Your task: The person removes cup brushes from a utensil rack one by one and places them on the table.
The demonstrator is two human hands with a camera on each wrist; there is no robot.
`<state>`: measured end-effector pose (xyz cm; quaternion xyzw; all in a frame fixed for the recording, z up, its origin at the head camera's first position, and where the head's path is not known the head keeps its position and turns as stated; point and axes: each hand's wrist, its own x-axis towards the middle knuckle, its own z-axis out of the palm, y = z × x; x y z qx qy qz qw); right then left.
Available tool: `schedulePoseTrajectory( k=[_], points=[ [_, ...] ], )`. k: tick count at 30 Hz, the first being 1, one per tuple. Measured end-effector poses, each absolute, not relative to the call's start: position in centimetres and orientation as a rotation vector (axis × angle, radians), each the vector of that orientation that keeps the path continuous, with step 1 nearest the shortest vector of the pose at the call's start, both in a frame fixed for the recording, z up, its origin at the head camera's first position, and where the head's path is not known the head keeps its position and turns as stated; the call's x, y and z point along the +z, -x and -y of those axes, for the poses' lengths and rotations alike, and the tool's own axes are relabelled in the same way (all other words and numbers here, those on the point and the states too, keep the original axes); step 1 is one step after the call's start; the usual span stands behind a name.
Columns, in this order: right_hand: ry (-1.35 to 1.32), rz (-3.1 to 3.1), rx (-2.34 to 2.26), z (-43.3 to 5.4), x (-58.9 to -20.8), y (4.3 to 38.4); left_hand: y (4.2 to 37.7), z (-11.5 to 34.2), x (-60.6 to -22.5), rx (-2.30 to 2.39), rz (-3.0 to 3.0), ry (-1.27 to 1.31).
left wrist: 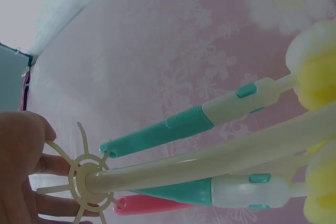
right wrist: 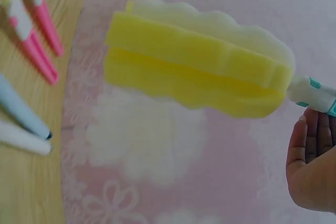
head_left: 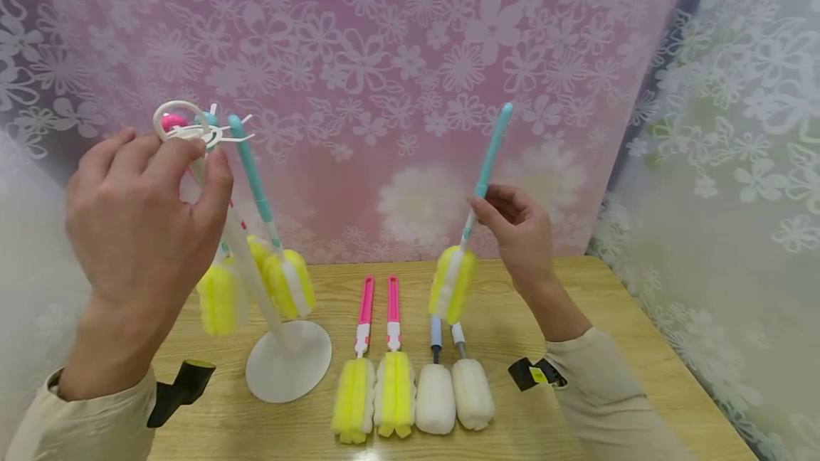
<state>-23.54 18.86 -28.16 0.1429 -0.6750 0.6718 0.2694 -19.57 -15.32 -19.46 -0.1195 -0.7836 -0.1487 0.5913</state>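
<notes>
My left hand point(head_left: 144, 212) grips the hooked top ring point(head_left: 214, 135) of a white hanging stand point(head_left: 259, 287), fingers behind its spokes in the left wrist view. From its hooks hang sponge bottle brushes: one with a teal handle point(head_left: 250, 169), another teal-handled one point(left wrist: 184, 190), and one with a pink handle point(left wrist: 152, 204) partly hidden behind it. Off to the right, my right hand point(head_left: 519, 233) pinches a teal-handled bottle brush point(head_left: 490, 155) near the handle's lower end. Its yellow and white sponge head point(right wrist: 199, 61) points down, above the table.
On the wooden table point(head_left: 218, 425) two pink-handled sponge brushes point(head_left: 365, 301) lie side by side. Right of them are two white-sponge brushes point(head_left: 435, 397), one blue-handled and one white-handled. The stand's round base point(head_left: 288, 372) rests left of these. A floral pink curtain point(head_left: 410, 91) hangs behind.
</notes>
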Motion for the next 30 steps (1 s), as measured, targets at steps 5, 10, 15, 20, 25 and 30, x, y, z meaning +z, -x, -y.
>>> schedulePoseTrajectory(
  k=[5, 10, 15, 20, 25, 30],
  points=[
    [-0.259, 1.904, 1.785, -21.4, -29.6, 23.6, 19.6, 15.4, -19.6, -0.365, 1.815, 0.265],
    [-0.148, 2.045, 1.725, -23.5, -31.2, 23.8, 19.6, 15.4, -19.7, -0.386, 1.803, 0.256],
    [-0.055, 2.165, 1.673, -25.1, -33.0, 23.9, 19.6, 15.3, -19.6, -0.389, 1.799, 0.278],
    [0.005, 2.258, 1.674, -26.2, -34.6, 24.2, 19.7, 15.3, -19.6, -0.392, 1.806, 0.279],
    [0.088, 2.338, 1.7, -27.1, -36.4, 24.6, 19.8, 15.3, -19.7, -0.4, 1.809, 0.271],
    [0.176, 2.479, 1.694, -27.8, -38.7, 24.8, 19.8, 15.4, -19.7, -0.398, 1.809, 0.268]
  ],
)
